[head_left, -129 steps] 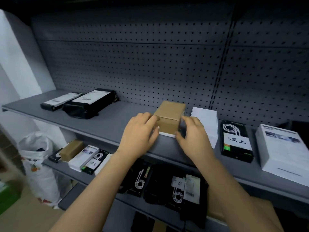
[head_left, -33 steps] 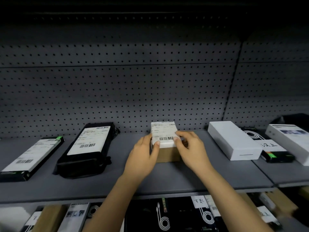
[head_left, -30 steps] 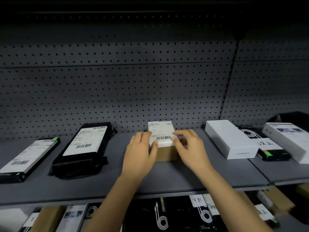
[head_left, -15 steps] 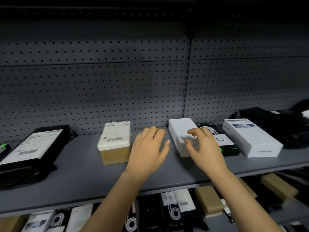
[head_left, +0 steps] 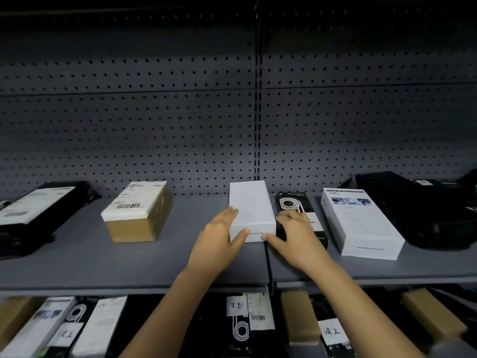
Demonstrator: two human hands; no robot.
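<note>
Head view: the fingers (head_left: 231, 211) of the left hand (head_left: 216, 240) lie close together along the left side of the white box (head_left: 251, 206), near its near corner, and the thumb bends round onto the near end face. The right hand (head_left: 296, 237) mirrors this. Its fingers are curled against the right side of the white box, down in the narrow gap beside the black cable box (head_left: 293, 202), and its thumb presses the near end face close to the left thumb. Both hands are thus clamped on the near end of the white box, one at each corner.

The white box lies flat on the grey shelf (head_left: 167, 257), its long side running from near to far, in the middle of the scene and just by the seam between two shelf sections. Its far end reaches almost to the pegboard wall (head_left: 154, 125).

The black cable box lies just right of it, partly hidden by the right hand. Further right lies a larger white carton (head_left: 361, 226), then a black pouch (head_left: 418, 210). Well apart to the left sits a brown box (head_left: 136, 218) with a white label on top, and beyond it a black package (head_left: 33, 213) with a label. On the lower shelf (head_left: 180, 290), more black, white and brown packages lie in a row.
</note>
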